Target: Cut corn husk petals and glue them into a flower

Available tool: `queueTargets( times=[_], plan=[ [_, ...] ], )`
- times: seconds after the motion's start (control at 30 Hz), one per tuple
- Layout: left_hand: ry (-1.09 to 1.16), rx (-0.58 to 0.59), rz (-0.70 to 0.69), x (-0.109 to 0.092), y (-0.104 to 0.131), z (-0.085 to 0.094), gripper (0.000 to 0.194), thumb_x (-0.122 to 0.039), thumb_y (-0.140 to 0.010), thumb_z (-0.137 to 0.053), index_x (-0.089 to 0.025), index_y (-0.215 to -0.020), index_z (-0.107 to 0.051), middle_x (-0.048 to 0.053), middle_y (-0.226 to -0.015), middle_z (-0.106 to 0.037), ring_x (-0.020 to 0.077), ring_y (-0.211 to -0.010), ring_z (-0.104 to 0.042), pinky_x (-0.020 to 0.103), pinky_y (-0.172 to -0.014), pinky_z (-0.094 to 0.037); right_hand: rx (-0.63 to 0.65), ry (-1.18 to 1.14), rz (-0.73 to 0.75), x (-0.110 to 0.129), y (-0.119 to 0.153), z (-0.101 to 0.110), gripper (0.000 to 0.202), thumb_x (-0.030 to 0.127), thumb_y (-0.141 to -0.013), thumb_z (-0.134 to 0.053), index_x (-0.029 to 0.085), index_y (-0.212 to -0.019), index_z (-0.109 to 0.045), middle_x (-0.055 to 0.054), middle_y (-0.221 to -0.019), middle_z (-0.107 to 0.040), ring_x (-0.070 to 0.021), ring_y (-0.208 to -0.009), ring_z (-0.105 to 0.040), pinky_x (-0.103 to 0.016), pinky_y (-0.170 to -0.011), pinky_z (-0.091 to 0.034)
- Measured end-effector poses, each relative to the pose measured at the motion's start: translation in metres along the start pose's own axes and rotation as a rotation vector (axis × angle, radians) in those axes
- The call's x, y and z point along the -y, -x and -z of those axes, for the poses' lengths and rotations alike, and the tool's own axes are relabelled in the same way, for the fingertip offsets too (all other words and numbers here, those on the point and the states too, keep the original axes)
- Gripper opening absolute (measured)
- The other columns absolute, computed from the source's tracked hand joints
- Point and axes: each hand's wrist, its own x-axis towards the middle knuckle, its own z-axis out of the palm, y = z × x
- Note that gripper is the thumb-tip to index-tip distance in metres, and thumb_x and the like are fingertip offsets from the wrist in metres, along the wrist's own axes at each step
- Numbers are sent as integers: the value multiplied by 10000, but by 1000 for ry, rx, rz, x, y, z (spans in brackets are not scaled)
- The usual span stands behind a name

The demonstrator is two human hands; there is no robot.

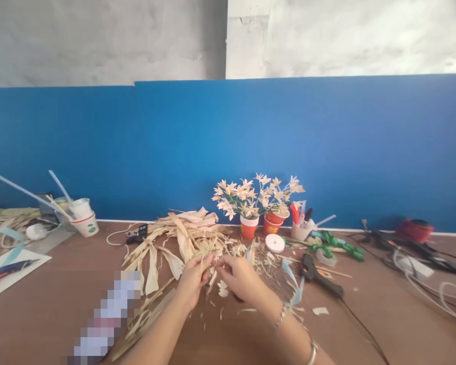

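My left hand (192,282) and my right hand (238,276) meet near the middle of the brown table (220,337), fingertips close together. The fingers of both are pinched, and what lies between them is too small to make out. Just behind and left of them spreads a heap of dry pale husks (184,238). Small cut husk pieces (223,289) lie between and beside the hands. Beyond, pale husk flowers (247,192) on green stems stand in a red paper cup (249,229).
Right of the hands are a black glue gun (321,279) with its cord, a white tape roll (275,243), blue ribbon (294,286) and a cup of pens (300,230). A white cup (85,224) stands left. Cables (429,289) lie far right. A blue panel (228,137) closes the back.
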Motion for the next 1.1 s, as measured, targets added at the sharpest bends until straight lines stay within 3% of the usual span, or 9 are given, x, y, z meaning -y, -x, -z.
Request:
queueTargets(
  times=[0.1,0.23,0.4,0.5,0.67,0.73,0.9,1.1],
  plan=[
    [90,-56,-3,1,-4,5,350,-382,-582,-755,-123,-791,-650,12,-779,-597,-11,-411,-285,160,-376,-89,36,29,-28,3,0,17,186,190,-805,-485,183,-692,-632,-6,-615,-626,-127,-586,-552,-209,-584,-362],
    [25,-132,27,5,-6,5,363,-350,-543,-759,-110,-796,-657,-4,-654,-580,4,-403,-292,162,-386,-101,16,-2,112,9,5,28,152,122,-747,-510,177,-669,-629,-19,-727,-633,-137,-700,-568,-218,-654,-391],
    [-111,-33,29,9,-4,3,295,-388,-576,-717,-128,-576,-578,-81,-430,-373,25,-389,-247,181,-413,-99,143,-194,327,17,10,17,159,42,-672,-520,180,-660,-598,-17,-884,-636,-139,-838,-576,-225,-766,-416],
    [-163,28,62,10,-4,5,320,-394,-570,-717,-143,-527,-524,-91,-416,-334,30,-390,-233,190,-415,-95,151,-243,326,15,9,11,166,28,-658,-516,184,-648,-573,-23,-949,-624,-148,-896,-576,-243,-808,-420],
    [-317,101,88,14,-6,9,309,-426,-608,-696,-140,-579,-583,-80,-420,-367,43,-375,-265,194,-402,-124,160,-268,282,7,6,10,148,46,-693,-493,183,-670,-547,-73,-1184,-577,-196,-1106,-523,-308,-922,-383],
    [-411,97,22,15,-7,9,334,-454,-644,-670,-146,-551,-579,-73,-409,-378,55,-368,-303,197,-402,-166,148,-216,229,5,5,12,142,59,-712,-470,180,-680,-537,-88,-1115,-611,-206,-1092,-530,-310,-905,-387],
    [-541,95,-142,15,-8,7,322,-442,-726,-596,-164,-563,-597,-58,-394,-425,91,-359,-382,216,-415,-275,84,-137,81,-4,0,13,131,99,-733,-454,176,-695,-553,-12,-703,-615,-151,-685,-566,-246,-658,-414],
    [-528,-38,-325,13,-3,5,187,-302,-717,-610,-162,-798,-703,22,-613,-634,130,-463,-516,247,-476,-405,43,-551,-122,-14,-9,7,134,268,-747,-548,178,-649,-529,11,-623,-604,-136,-632,-582,-234,-605,-441]
  ],
)
